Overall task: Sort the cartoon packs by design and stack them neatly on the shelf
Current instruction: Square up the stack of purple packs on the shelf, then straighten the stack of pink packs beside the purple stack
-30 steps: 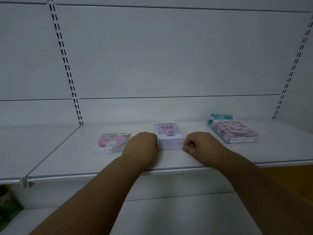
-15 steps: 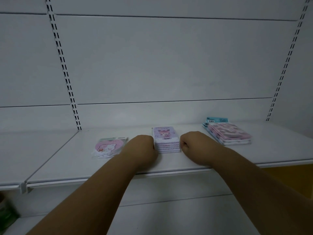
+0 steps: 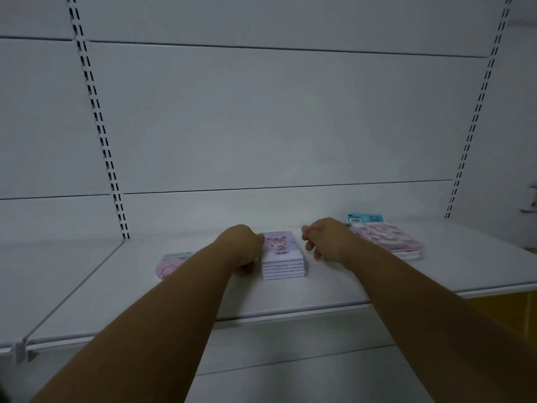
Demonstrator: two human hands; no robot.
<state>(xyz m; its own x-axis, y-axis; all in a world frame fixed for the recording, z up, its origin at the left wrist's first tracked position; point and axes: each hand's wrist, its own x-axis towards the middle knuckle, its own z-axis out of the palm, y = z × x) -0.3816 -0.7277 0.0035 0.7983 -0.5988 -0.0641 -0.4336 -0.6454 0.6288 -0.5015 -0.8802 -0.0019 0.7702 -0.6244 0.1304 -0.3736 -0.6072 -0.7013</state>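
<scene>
A stack of purple cartoon packs (image 3: 283, 257) with a pink character on top lies mid-shelf. My left hand (image 3: 244, 248) is curled into a fist and presses against the stack's left side. My right hand (image 3: 325, 239), fingers loosely curled, hovers a short gap from the stack's right side and touches nothing. A pink heart-design pack (image 3: 170, 264) lies to the left, partly hidden by my left forearm. On the right lies a stack of pink packs (image 3: 389, 239), with a blue-headed pack (image 3: 366, 219) sticking out behind it.
The white metal shelf (image 3: 363, 289) has a raised front lip and joins a second shelf board (image 3: 43, 274) on the left. Slotted uprights (image 3: 98, 126) run up the white back panel. A lower shelf shows beneath my arms.
My right hand has come off the purple stack's right side, leaving a small gap. My left hand stays against the left side. The stack looks squared up.
</scene>
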